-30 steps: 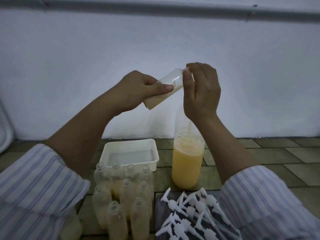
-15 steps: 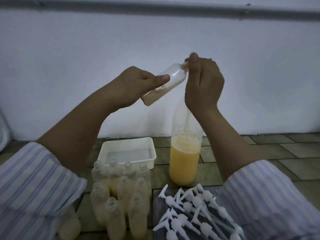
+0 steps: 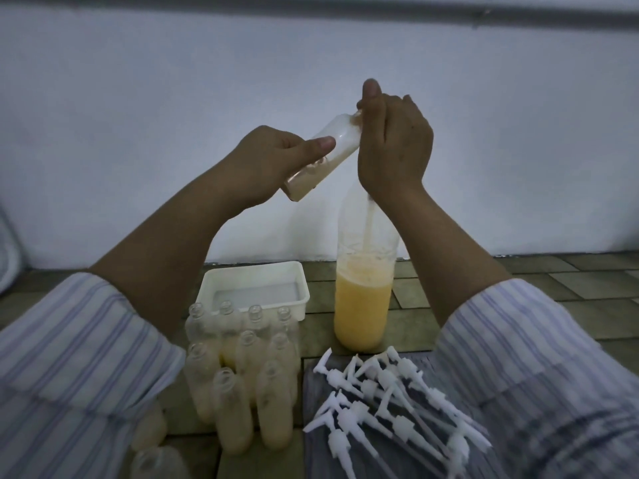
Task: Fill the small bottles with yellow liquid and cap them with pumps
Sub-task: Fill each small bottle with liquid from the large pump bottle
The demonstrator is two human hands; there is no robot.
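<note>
Small bottle (image 3: pixel 325 157) higher, more liquid inside.

The big bottle (image 3: pixel 362 305) holds yellow-orange liquid. The pumps (image 3: pixel 390 402) and tub (image 3: pixel 256 288) look white in the dim light. Sleeves (image 3: pixel 69 357) are white with blue stripes.

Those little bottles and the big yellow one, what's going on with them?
A person is filling small bottles. The left hand holds a tilted small bottle, partly filled, while the right hand grips something at its mouth, above the big bottle of yellow liquid. More filled, uncapped bottles and loose white pumps wait below.
</note>
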